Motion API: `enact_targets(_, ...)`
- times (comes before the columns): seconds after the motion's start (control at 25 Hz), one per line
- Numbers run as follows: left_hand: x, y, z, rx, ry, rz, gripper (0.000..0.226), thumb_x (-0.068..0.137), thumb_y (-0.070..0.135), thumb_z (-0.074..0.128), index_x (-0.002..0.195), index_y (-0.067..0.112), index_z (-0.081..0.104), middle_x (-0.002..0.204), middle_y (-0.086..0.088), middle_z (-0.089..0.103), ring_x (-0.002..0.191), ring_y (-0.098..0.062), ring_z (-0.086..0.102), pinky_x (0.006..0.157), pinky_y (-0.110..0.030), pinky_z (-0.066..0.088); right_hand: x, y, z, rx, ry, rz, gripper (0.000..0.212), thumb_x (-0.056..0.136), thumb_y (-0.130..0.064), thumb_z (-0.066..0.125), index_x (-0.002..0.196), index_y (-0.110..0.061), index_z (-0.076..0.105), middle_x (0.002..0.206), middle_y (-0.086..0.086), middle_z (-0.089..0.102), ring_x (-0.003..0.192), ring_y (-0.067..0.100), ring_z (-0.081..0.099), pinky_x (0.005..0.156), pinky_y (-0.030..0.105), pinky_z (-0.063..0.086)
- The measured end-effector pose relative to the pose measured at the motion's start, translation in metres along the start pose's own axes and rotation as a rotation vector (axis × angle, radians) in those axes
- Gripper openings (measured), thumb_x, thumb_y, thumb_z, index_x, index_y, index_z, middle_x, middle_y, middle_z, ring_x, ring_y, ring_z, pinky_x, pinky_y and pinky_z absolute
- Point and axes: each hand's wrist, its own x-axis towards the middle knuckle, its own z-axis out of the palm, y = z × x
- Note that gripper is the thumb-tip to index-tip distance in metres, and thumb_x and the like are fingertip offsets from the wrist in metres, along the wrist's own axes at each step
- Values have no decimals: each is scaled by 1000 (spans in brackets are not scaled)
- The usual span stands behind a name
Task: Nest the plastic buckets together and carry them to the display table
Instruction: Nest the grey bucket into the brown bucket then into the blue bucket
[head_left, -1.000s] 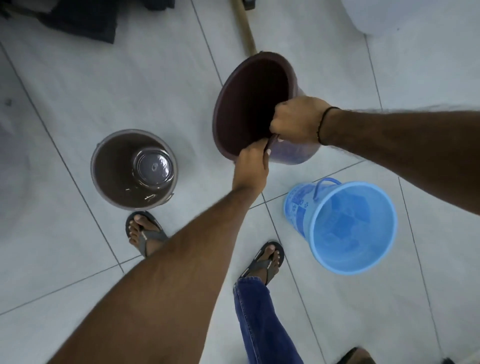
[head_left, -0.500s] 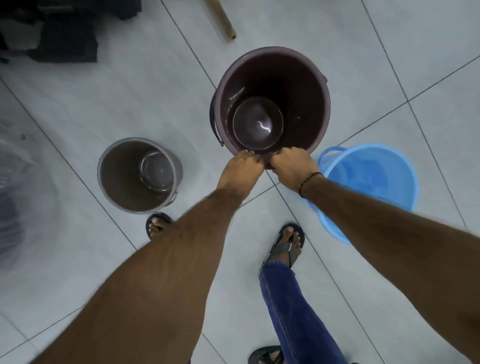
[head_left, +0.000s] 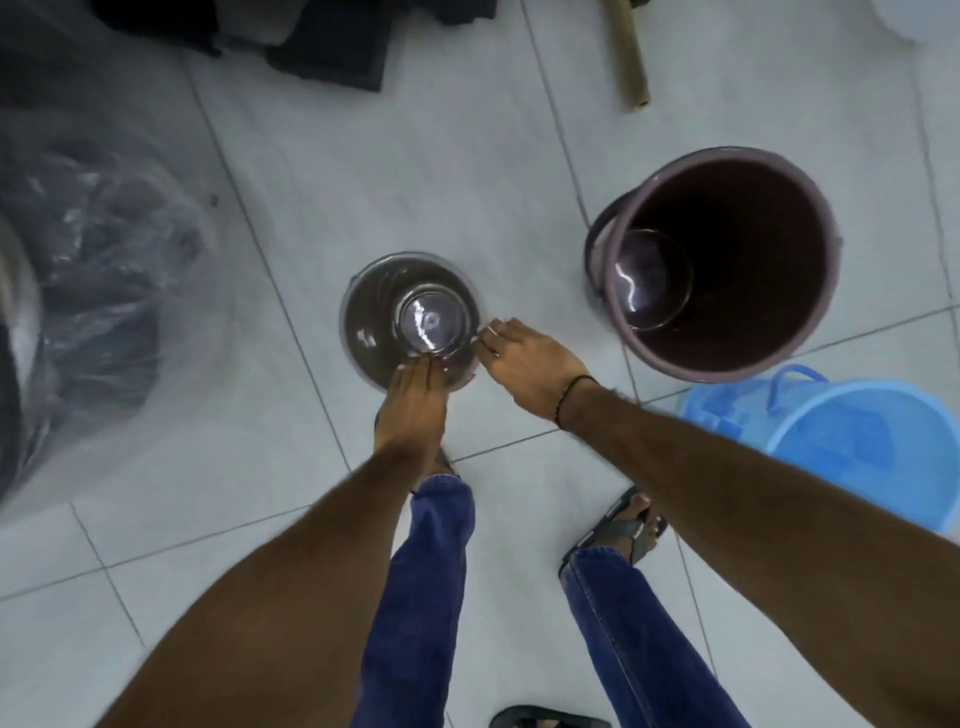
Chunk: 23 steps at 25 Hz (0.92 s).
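Three buckets stand on the tiled floor (head_left: 426, 171). The grey bucket (head_left: 363, 332) is the smallest, round, with a pale rim and a shiny base that reflects light; it stands upright in front of the person's feet. The maroon bucket (head_left: 727, 270) is larger and deeper, with a lighter rim, a dark inside and a glossy bottom; it stands to the right of the grey one, apart from it, with bare tile between them. The blue bucket (head_left: 852, 447) is translucent with a blue handle at its far rim; it sits just beside the near side of the maroon one, partly hidden by the right forearm and running toward the right edge of the view.

The left hand (head_left: 415, 405) lies over the near rim of the grey bucket, fingers together and reaching inside; whether they grip the rim cannot be told. The right hand (head_left: 524, 364) is at the bucket's right rim, fingers curled close against the edge, touching or nearly so; a dark band circles that wrist.

To the left a clear plastic bag (head_left: 93, 291) of dark goods takes up the floor well apart from the grey bucket. Dark items (head_left: 332, 52) lie along the far edge, and a wooden stick (head_left: 628, 52) lies beyond the maroon bucket. Open tile stretches behind the grey bucket and between the bag and the legs.
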Motion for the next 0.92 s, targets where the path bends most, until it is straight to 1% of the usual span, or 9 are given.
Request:
enact_targets(0.08, 2, -40, 15, 128, -69, 108, 58, 95, 11, 57, 149, 7, 37, 152, -14, 45, 141, -29, 41, 122, -38, 26, 44, -14, 5, -135, -92, -64, 42, 97, -6, 44, 138, 1, 47, 143, 22, 49, 136, 36, 40, 117, 44, 29)
enact_targets(0.12, 4, -57, 21, 169, -100, 156, 56, 94, 12, 58, 147, 8, 41, 149, -13, 49, 137, -29, 45, 121, -37, 28, 62, -19, 6, -194, -161, -106, 36, 96, -7, 48, 131, -2, 56, 135, 20, 57, 130, 35, 47, 113, 44, 36)
enact_targets(0.2, 5, -80, 32, 242, -132, 253, 53, 93, 11, 58, 144, 10, 45, 144, -11, 55, 132, -28, 51, 118, -37, 35, 79, -24, 11, -235, -289, -150, 24, 92, -5, 56, 111, -8, 70, 112, 13, 71, 107, 33, 64, 95, 42, 52)
enact_targets(0.28, 5, -92, 33, 253, -156, 282, 52, 92, 11, 62, 142, 8, 47, 140, -11, 58, 128, -29, 55, 113, -40, 42, 82, -22, 8, -252, -321, -190, 19, 91, -4, 57, 98, -13, 73, 100, 7, 74, 92, 30, 70, 79, 38, 58)
enact_targets(0.52, -10, -87, -1, 344, -187, 372, 30, 86, 13, 73, 116, 10, 70, 112, -8, 76, 96, -25, 72, 91, -36, 58, 57, -31, -3, -257, -381, -282, 21, 92, -6, 55, 104, -14, 70, 105, 7, 73, 96, 33, 70, 80, 39, 57)
enact_targets(0.64, -32, -76, -36, 350, -173, 361, 31, 82, 10, 75, 113, 9, 71, 108, -10, 76, 95, -27, 73, 87, -37, 59, 24, -27, -29, -191, -338, -235, 25, 90, -2, 51, 107, -14, 66, 108, 10, 68, 99, 34, 66, 79, 39, 54)
enact_targets(0.76, -74, -41, -99, 318, -71, 366, 42, 64, 8, 89, 103, 8, 74, 99, -12, 77, 87, -29, 74, 77, -36, 61, -33, -6, -78, -172, -242, -184, 32, 84, 4, 51, 107, -13, 65, 105, 12, 67, 96, 34, 66, 74, 39, 53)
enact_targets(0.8, -90, -24, -123, 319, -33, 353, 46, 61, 7, 91, 104, 7, 74, 99, -13, 77, 88, -30, 74, 78, -37, 61, -57, 4, -97, -176, -199, -184, 33, 83, 4, 51, 107, -14, 64, 105, 11, 67, 95, 34, 66, 72, 39, 53)
enact_targets(0.92, -134, 44, -190, 354, 114, 373, 51, 65, 2, 88, 113, 2, 71, 111, -18, 75, 100, -34, 73, 93, -43, 59, -146, 35, -150, -187, -91, -151, 35, 84, 2, 51, 110, -19, 63, 109, 6, 67, 98, 31, 66, 69, 38, 52)
